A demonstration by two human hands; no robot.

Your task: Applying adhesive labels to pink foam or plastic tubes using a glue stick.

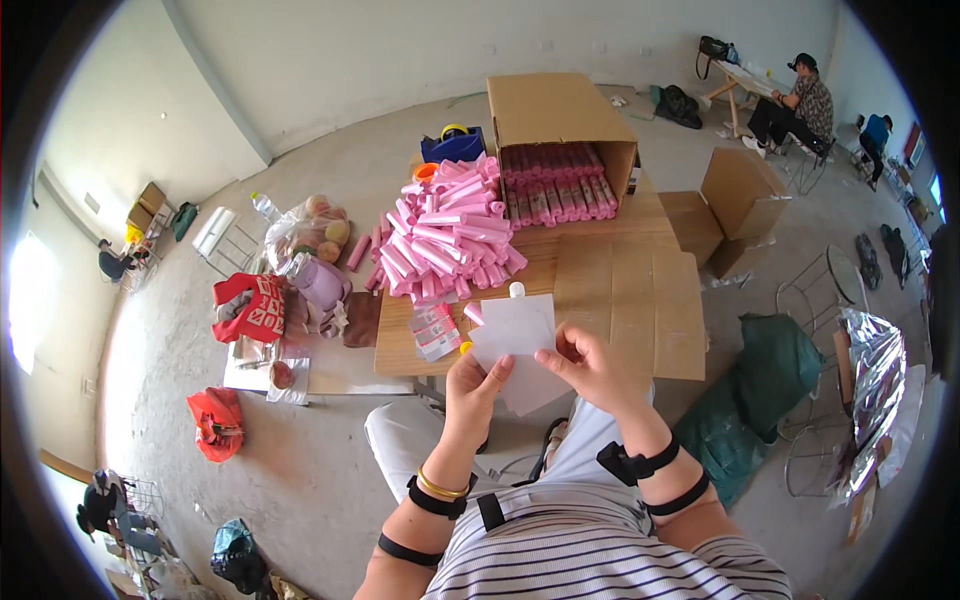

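Observation:
Pale, whitish sheets of paper (514, 330) are held up over my lap at the table's near edge, one sheet hanging lower than the other. My left hand (474, 388) grips their lower left side, thumb on the front. My right hand (592, 366) pinches the right edge between thumb and curled fingers. Just behind the paper a white cap (517, 290) and the end of a pink tube (473, 313) peek out. Pink printed labels (435, 330) lie to the left. Beyond them rises a heap of shiny pink tubes (445, 230).
On the wooden table (400, 350), an open carton (560, 110) holds stacked, wrapped pink tubes. Flattened cardboard (620, 300) covers the right side. A blue tape dispenser (452, 145) stands behind the heap. Bags and fruit (318, 230) sit left; a green sack (750, 390) lies right. Other people sit farther off.

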